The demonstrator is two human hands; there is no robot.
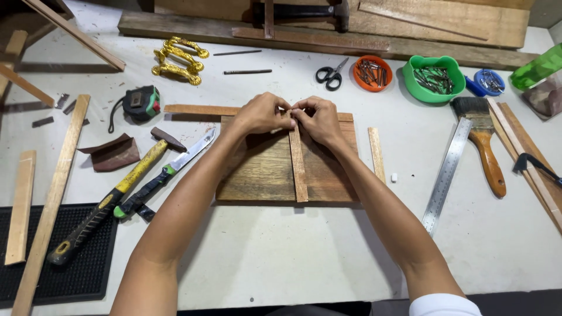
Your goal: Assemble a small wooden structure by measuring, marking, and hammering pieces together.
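A dark wooden board (257, 169) lies flat in the middle of the white table. A narrow light wooden strip (298, 169) lies along it from front to back. My left hand (260, 114) and my right hand (319, 120) meet at the strip's far end, fingers pinched together on it. Whether something small sits between the fingertips is hidden. Another thin strip (199, 109) lies crosswise along the board's far edge.
Left of the board lie a yellow-handled hammer (111, 196), a knife (170, 169), a tape measure (140, 104) and gold handles (178, 58). To the right are a loose strip (376, 153), a steel ruler (448, 172) and a paintbrush (483, 143). Scissors (331, 75) and bowls of nails (373, 73) (434, 79) stand behind.
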